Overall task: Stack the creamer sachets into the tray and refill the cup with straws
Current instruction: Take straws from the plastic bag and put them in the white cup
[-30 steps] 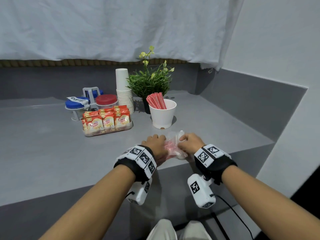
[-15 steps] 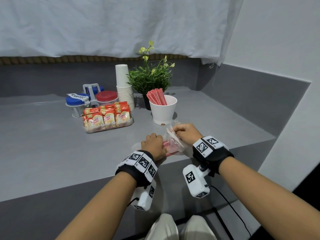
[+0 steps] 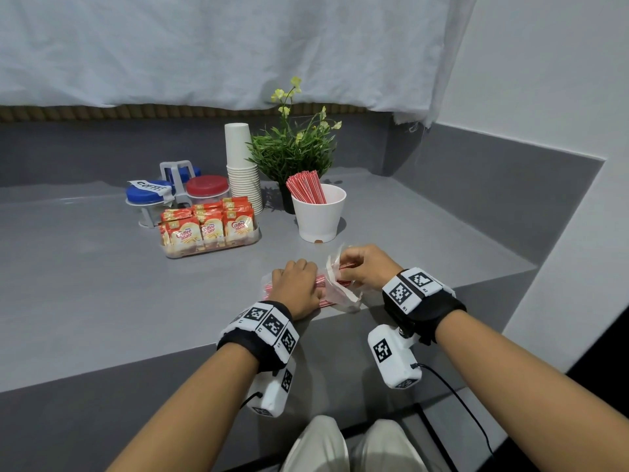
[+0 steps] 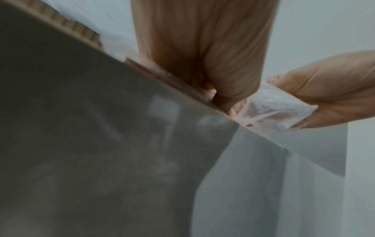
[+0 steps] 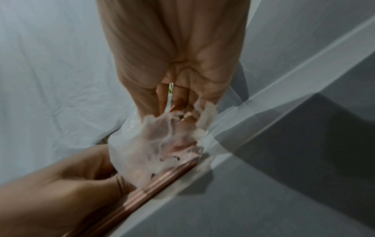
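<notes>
A clear plastic packet of red-and-white straws [image 3: 335, 296] lies near the table's front edge. My left hand [image 3: 299, 279] curls over its left part and holds it down; the same grip shows in the right wrist view [image 5: 61, 189]. My right hand [image 3: 350, 265] pinches a few straw ends [image 3: 348, 266] at the packet's torn mouth [image 5: 156, 139]. The white cup [image 3: 318, 218] stands just behind, with straws [image 3: 306, 187] leaning in its left side. Creamer sachets [image 3: 207, 226] stand upright in a clear tray [image 3: 212, 249] at the left.
A stack of paper cups [image 3: 240, 168] and a potted plant [image 3: 294, 151] stand behind the cup. Jars with blue [image 3: 148, 195] and red [image 3: 207, 185] lids sit in a rack behind the tray. A grey wall [image 3: 493, 185] bounds the right side.
My hands have drawn apart along the packet: the left slid left, the right lifted the torn mouth, and a few straw ends now show between its fingers.
</notes>
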The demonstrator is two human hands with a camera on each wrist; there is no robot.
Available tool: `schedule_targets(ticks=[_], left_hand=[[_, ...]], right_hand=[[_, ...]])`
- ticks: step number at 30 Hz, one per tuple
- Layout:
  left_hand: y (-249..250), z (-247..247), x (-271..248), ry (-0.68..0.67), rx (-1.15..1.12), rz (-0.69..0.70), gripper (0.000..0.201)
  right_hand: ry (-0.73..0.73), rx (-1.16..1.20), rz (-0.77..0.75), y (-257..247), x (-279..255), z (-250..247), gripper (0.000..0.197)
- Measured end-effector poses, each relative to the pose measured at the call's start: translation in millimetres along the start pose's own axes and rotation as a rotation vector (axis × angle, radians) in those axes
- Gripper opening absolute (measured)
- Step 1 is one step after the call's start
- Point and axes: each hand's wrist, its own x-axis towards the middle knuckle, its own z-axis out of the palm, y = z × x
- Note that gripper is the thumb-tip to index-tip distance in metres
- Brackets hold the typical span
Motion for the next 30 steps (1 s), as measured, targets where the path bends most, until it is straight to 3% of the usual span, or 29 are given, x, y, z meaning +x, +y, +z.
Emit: schedule_targets(ticks=[8, 11, 19, 24, 28, 30], left_hand=[[-8.1, -2.9, -5.4, -0.060, -0.187, 0.003, 0.034], [-12.7, -3.4, -7.6, -0.074, -0.243, 0.006, 0.036], [-11.0, -0.2, -5.5, -0.050, -0.230, -0.031, 0.036], [-13.0, 0.0, -6.1, -0.041, -0.277, -0.029, 0.035], [-14.9, 1.3, -4.6, -0.045, -0.311, -0.046, 0.033], [-15.1, 2.3, -3.6, -0.043, -0.315, -0.055, 0.033]], right_hand=[[0.051, 0.092, -0.021, 9.5, -10.4, 3.7, 0.017], [0.027, 0.136, -0.023, 10.7, -10.4, -2.4, 0.024], [-0.050, 0.258, -0.018, 5.3, -13.3, -2.6, 0.019], [0.053, 0.218, -0.003, 6.0, -7.0, 1.7, 0.027], [0.115, 0.241, 0.006, 9.4, -5.5, -9.8, 0.010], [0.175, 0.298, 0.014, 12.6, -5.5, -18.8, 0.015]])
